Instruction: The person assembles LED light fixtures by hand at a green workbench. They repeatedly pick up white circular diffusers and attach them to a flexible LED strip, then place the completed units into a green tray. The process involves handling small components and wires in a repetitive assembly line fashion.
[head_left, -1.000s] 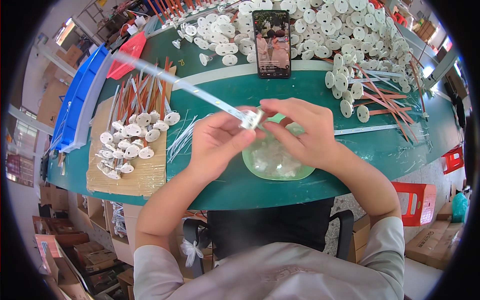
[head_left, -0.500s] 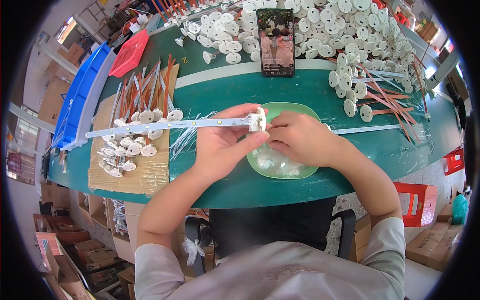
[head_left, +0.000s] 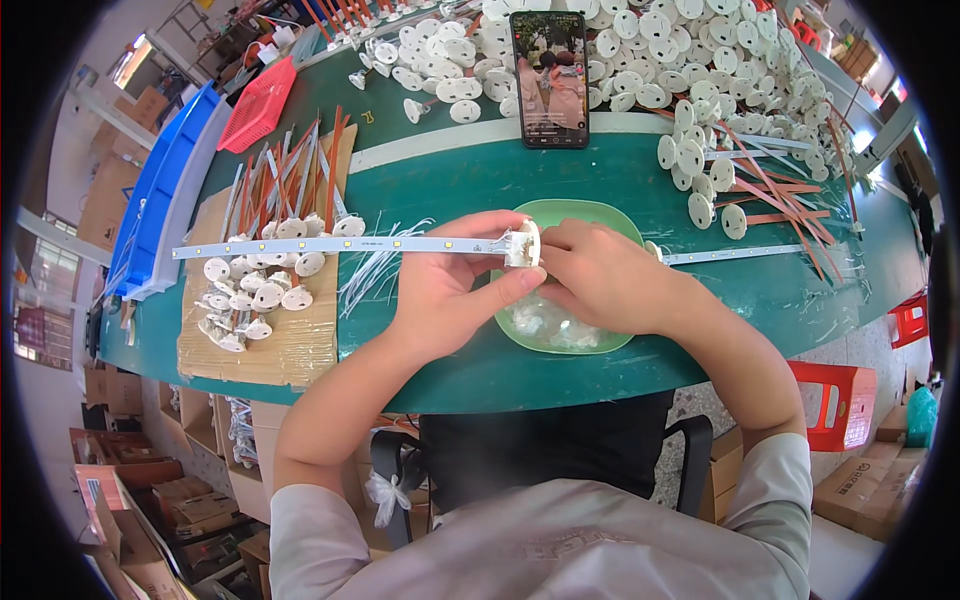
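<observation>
My left hand (head_left: 432,295) is closed around the white round end cap (head_left: 533,245) of an LED light strip (head_left: 325,244). The strip reaches out to the left, nearly level, with small yellow chips along it and thin wires near the cap. My right hand (head_left: 612,278) has its fingers bent together against the cap's flat face; whatever they pinch is hidden. Under the right hand is a green plastic bowl (head_left: 622,215) containing small clear plastic pieces (head_left: 550,324). Another LED strip (head_left: 740,255) with a round cap lies just beyond my right wrist.
Capped strips (head_left: 290,235) lie on cardboard (head_left: 300,350) at left, beside loose white wires (head_left: 375,275). A phone (head_left: 551,85) stands upright at the back before a large heap of white-capped strips (head_left: 690,50). Blue bin (head_left: 165,190) and red basket (head_left: 258,105) edge the far left.
The strip's far left end has risen slightly, so it lies more level. The cap and my left hand have shifted a little to the right. My right fingers stay at the cap.
</observation>
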